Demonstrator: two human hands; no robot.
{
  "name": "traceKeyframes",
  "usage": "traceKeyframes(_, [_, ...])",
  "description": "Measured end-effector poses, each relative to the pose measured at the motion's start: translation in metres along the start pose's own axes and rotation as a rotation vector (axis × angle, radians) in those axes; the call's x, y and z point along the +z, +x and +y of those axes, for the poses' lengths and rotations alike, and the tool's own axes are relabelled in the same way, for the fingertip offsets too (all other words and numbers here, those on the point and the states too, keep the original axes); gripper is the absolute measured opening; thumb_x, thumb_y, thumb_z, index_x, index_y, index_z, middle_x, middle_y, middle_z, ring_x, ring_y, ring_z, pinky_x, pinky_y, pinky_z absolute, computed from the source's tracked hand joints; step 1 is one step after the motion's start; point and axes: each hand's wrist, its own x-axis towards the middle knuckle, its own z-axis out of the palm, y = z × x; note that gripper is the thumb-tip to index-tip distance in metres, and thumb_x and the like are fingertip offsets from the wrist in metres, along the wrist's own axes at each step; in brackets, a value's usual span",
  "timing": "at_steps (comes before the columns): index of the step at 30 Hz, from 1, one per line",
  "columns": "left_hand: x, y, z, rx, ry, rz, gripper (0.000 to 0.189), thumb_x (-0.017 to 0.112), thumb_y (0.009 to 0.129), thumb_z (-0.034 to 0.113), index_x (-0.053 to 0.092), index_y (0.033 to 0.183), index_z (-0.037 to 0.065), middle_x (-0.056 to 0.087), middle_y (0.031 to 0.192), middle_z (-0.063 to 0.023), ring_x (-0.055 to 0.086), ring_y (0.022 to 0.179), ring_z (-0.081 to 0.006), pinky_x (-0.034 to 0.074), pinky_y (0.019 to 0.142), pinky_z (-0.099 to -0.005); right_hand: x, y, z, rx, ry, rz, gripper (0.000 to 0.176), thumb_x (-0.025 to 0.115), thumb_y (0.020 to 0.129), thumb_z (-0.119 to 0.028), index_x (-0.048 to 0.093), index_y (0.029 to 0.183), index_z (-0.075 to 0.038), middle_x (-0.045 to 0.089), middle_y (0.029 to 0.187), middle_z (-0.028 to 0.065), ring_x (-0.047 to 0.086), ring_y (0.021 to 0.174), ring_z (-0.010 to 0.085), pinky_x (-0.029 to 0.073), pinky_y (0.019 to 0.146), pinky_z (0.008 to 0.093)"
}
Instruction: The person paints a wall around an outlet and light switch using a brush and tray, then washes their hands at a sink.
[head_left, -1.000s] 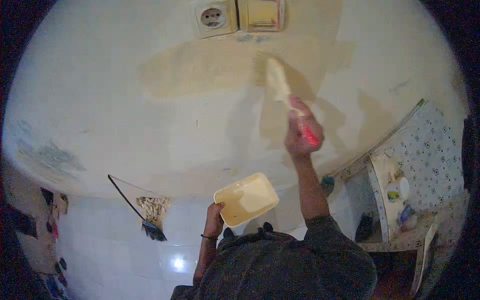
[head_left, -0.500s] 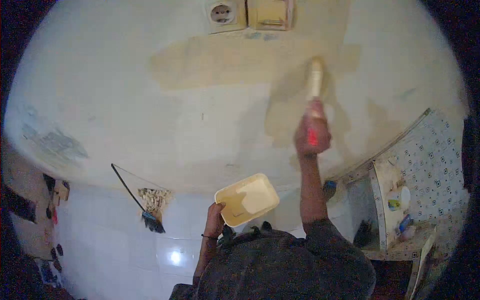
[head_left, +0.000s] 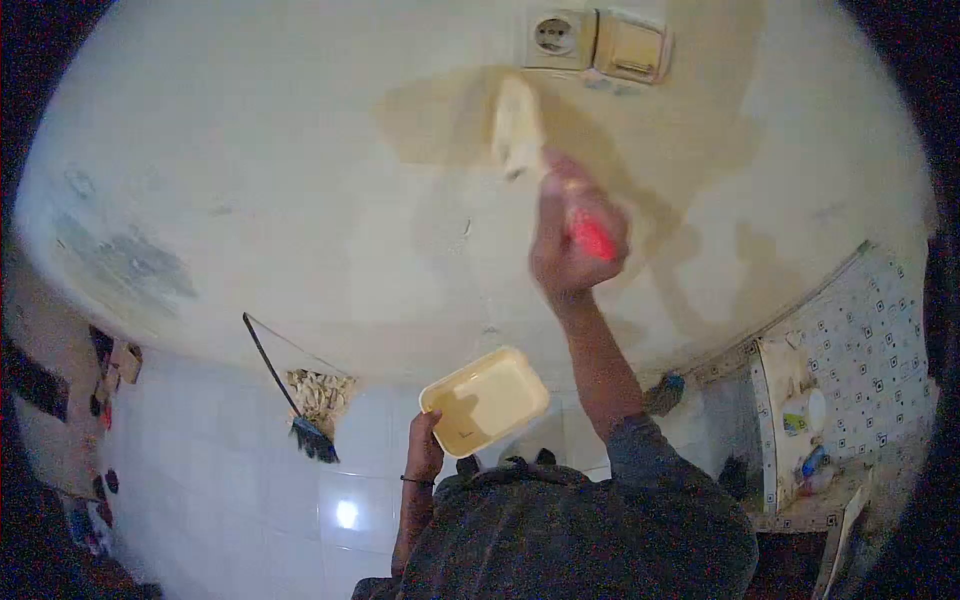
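Note:
My right hand point(head_left: 580, 235) is closed around the red handle of a paintbrush point(head_left: 518, 130). The brush's pale, wide head is at the wall, over the left part of a beige painted patch point(head_left: 430, 115), and motion blurs it. Lower down, my left hand point(head_left: 426, 445) grips the left rim of a cream rectangular tub point(head_left: 540, 385), thumb over the edge. The tub is tilted, with cream-coloured paint inside.
A wall socket point(head_left: 553, 38) and a switch point(head_left: 633, 48) sit above the patch. A broom point(head_left: 312, 440) leans at the wall beside a pile of debris point(head_left: 320, 392) on the tiled floor point(head_left: 230, 450). Tiled shelving point(head_left: 770, 430) stands at right.
My right hand has swung the paintbrush leftward across the painted patch. The wall socket and switch now appear further right, as the view has shifted. My left hand still holds the tub.

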Motion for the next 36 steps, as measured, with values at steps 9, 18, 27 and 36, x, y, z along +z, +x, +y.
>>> traceKeyframes(9, [-0.036,0.006,0.025,-0.027,0.026,-0.037,0.042,0.050,0.079,0.026,0.048,0.108,-0.005,0.055,0.103,-0.0116,0.054,0.093,-0.0193,0.042,0.083,-0.0318,0.061,0.093,-0.010,-0.056,0.267,0.369,0.018,0.060,0.075,0.002,0.050,0.089,-0.001,0.060,0.088,0.0187,0.061,0.077,0.0237,0.049,0.072,0.0304])
traceKeyframes(18, [-0.027,0.033,0.015,-0.053,0.003,-0.012,0.038,0.051,0.079,0.025,0.050,0.104,-0.004,0.056,0.098,-0.0105,0.054,0.091,-0.0184,0.043,0.081,-0.0314,0.090,0.054,0.038,-0.147,0.022,0.327,0.021,0.061,0.075,-0.001,0.045,0.088,-0.003,0.060,0.085,0.0172,0.061,0.077,0.0225,0.048,0.070,0.0291])
traceKeyframes(27, [-0.023,0.064,0.008,-0.025,0.055,0.058,0.036,0.053,0.078,0.024,0.052,0.101,-0.004,0.056,0.097,-0.0109,0.054,0.090,-0.0189,0.043,0.079,-0.0322,0.044,0.000,0.062,-0.059,-0.122,0.093,0.020,0.057,0.076,0.004,0.046,0.089,-0.005,0.058,0.090,0.0207,0.060,0.084,0.0297,0.050,0.075,0.0356])
traceKeyframes(36, [-0.002,0.063,0.013,-0.044,0.052,0.022,0.041,0.053,0.078,0.023,0.049,0.106,-0.006,0.055,0.102,-0.0122,0.053,0.095,-0.0204,0.042,0.083,-0.0333,0.006,-0.039,0.065,-0.021,-0.062,0.001,0.020,0.053,0.078,0.005,0.040,0.089,-0.005,0.057,0.089,0.0207,0.060,0.082,0.0313,0.051,0.074,0.0399])
